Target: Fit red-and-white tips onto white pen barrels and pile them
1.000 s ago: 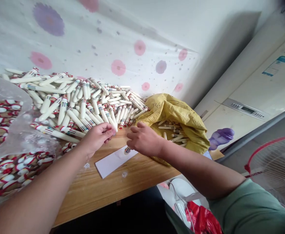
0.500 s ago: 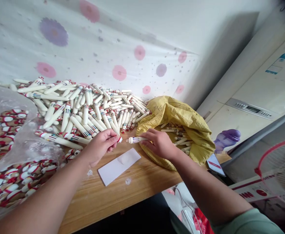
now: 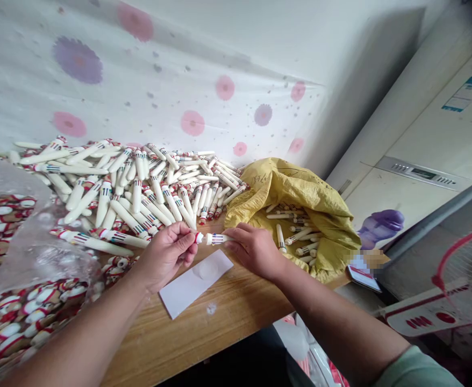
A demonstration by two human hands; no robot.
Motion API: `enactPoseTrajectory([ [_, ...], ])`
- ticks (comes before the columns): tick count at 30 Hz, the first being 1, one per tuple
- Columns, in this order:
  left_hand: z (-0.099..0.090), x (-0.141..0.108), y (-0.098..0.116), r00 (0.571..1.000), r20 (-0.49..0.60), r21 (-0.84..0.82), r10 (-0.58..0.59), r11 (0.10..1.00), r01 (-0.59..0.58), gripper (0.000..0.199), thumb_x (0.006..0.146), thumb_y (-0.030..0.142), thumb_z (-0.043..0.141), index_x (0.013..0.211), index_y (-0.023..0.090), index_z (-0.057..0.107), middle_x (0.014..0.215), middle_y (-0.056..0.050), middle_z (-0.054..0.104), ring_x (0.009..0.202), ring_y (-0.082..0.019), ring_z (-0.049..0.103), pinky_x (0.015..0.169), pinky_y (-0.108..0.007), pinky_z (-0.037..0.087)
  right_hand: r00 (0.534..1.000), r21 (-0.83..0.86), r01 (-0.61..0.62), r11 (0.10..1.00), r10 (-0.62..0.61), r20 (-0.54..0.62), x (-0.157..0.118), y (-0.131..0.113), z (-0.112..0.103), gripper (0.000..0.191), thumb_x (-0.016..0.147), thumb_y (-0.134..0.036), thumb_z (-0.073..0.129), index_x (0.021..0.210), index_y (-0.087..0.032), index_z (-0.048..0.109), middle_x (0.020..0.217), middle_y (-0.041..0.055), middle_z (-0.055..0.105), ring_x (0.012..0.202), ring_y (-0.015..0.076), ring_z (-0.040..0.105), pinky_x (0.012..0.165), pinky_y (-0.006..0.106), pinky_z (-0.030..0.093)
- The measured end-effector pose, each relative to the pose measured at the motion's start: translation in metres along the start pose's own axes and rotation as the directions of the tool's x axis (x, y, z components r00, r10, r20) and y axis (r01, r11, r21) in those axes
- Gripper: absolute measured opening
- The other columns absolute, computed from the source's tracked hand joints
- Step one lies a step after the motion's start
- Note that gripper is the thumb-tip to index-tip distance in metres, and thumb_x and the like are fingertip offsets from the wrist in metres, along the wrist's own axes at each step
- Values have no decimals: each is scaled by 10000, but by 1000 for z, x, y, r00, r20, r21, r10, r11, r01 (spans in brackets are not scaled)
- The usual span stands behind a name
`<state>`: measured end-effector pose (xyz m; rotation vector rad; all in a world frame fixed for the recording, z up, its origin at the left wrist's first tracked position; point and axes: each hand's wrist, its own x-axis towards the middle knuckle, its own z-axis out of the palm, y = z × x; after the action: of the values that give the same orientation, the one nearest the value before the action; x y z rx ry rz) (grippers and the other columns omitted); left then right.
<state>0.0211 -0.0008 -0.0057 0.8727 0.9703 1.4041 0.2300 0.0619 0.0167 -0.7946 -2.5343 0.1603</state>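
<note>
I have left fingers [image 3: 183,245] pinching a half-hidden topper [image 3: 198,237], right fingers [image 3: 237,235] gripping a part-covered barrel [image 3: 215,239]; open counter [image 3: 179,338] runs to its near edge.

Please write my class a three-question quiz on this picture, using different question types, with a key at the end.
1. True or false: the left hand holds a small red-and-white piece.
2. What does the right hand hold? A) a spoon B) a pair of scissors C) a white striped barrel
3. Fill in the colour: the open sack on the wooden table is ____.

Key: 1 true; 2 C; 3 yellow
</note>
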Motion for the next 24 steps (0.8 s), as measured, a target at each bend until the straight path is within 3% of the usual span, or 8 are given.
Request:
enactPoseTrajectory([
  [7, 4, 0, -7, 994, -1, 76, 105, 992, -105, 408, 631, 420, 824, 648, 163, 507, 526, 32, 593, 433, -68, 501, 422, -171, 372, 1000, -96, -21, 995, 21, 0, 4, -2, 4, 297, 960, -371, 467, 993, -191, 700, 819, 45, 662, 663, 132, 589, 583, 243, 348],
  [12, 4, 3, -7, 993, -28, 78, 114, 991, -112, 441, 612, 436, 823, 645, 176, 468, 495, 57, 550, 409, -62, 457, 403, -169, 338, 998, -52, -53, 997, 54, 26, 7, -4, 12, 299, 962, -362, 468, 1039, -184, 695, 876, 56, 683, 720, 139, 606, 615, 240, 363],
  [15, -1, 7, -6, 992, -70, 142, 109, 985, -99, 423, 609, 435, 813, 651, 167, 488, 498, 57, 524, 412, -48, 410, 393, -159, 293, 996, -19, -10, 1000, 11, 92, 19, 3, 6, 267, 956, -332, 487, 994, -178, 703, 907, 65, 695, 749, 139, 605, 648, 233, 378],
  [18, -11, 14, -2, 963, -216, 116, 158, 984, -135, 387, 622, 436, 781, 702, 157, 524, 522, 58, 498, 429, -43, 373, 388, -156, 236, 968, 6, 53, 999, -53, 246, 57, 10, -9, 238, 927, -314, 539, 858, -173, 717, 784, 45, 689, 674, 130, 579, 641, 231, 386],
  [20, -19, 18, 2, 911, -357, 55, 207, 978, -201, 360, 634, 417, 745, 793, 168, 539, 542, 71, 480, 437, -47, 367, 402, -159, 238, 955, 8, 35, 999, -36, 296, 99, 5, -19, 243, 918, -318, 548, 843, -168, 724, 725, 37, 675, 639, 130, 571, 647, 239, 411],
  [22, -25, 21, 4, 863, -443, 35, 240, 967, -251, 348, 598, 319, 725, 860, 180, 544, 574, 80, 481, 461, -52, 389, 437, -163, 289, 984, 39, 7, 999, -14, 179, 147, -11, -26, 259, 910, -332, 560, 1044, -165, 705, 908, 80, 696, 776, 168, 619, 733, 272, 464],
  [24, -28, 22, 4, 852, -460, 62, 250, 966, -250, 343, 517, 169, 680, 840, 175, 565, 622, 66, 516, 519, -65, 452, 489, -172, 357, 997, 126, 32, 992, -23, -77, 187, -31, -33, 464, 885, -347, 598, 1312, -170, 558, 1256, 154, 586, 1074, 230, 587, 903, 338, 471],
])
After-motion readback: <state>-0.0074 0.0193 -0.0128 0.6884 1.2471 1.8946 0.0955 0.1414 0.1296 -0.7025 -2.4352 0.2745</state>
